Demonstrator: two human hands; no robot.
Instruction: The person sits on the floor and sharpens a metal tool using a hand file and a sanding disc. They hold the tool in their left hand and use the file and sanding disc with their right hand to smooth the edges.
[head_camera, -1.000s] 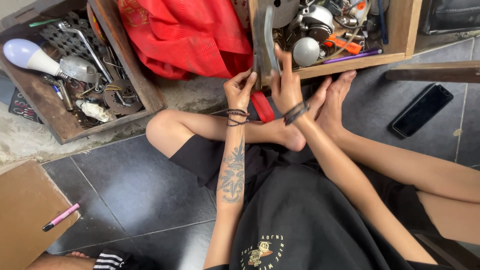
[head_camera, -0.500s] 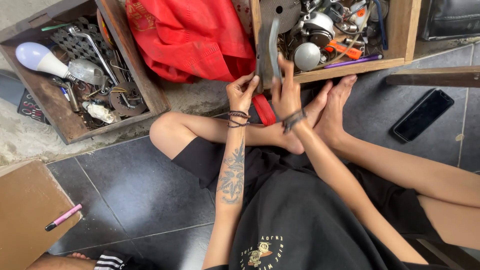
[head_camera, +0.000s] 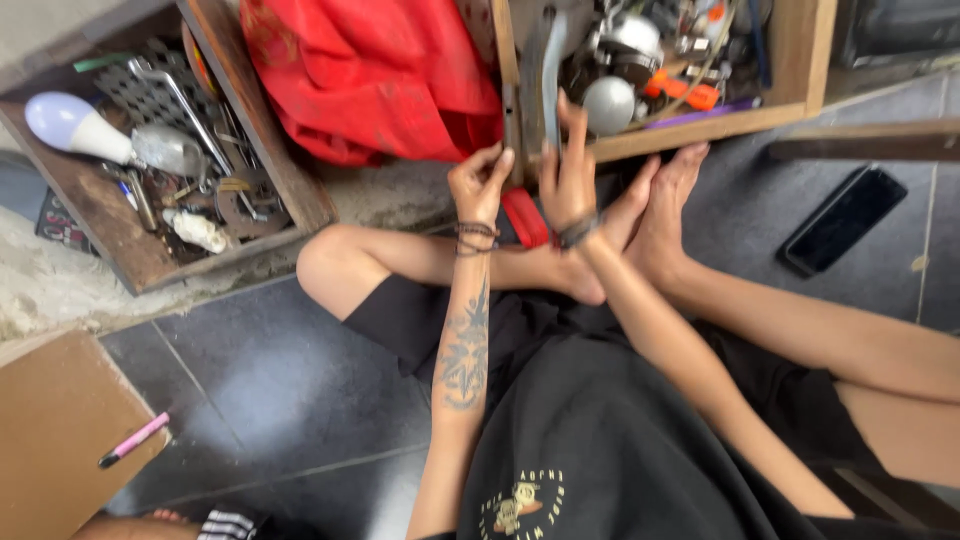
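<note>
Both hands are up at twelve o'clock by the crate (head_camera: 800, 70). Right hand (head_camera: 567, 172) grasps the grey bar (head_camera: 551, 70), whose long axis runs twelve to six, top end pointing away. Left hand (head_camera: 478, 185) pinches something at the crate's edge; what, I cannot tell.

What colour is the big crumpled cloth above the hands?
The big crumpled cloth is bright red, seen in the head view.

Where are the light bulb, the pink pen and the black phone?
light bulb (head_camera: 68, 124), head view, on its white dome.
pink pen (head_camera: 134, 440), head view, mid-barrel.
black phone (head_camera: 842, 220), head view, middle of its dark face.
</note>
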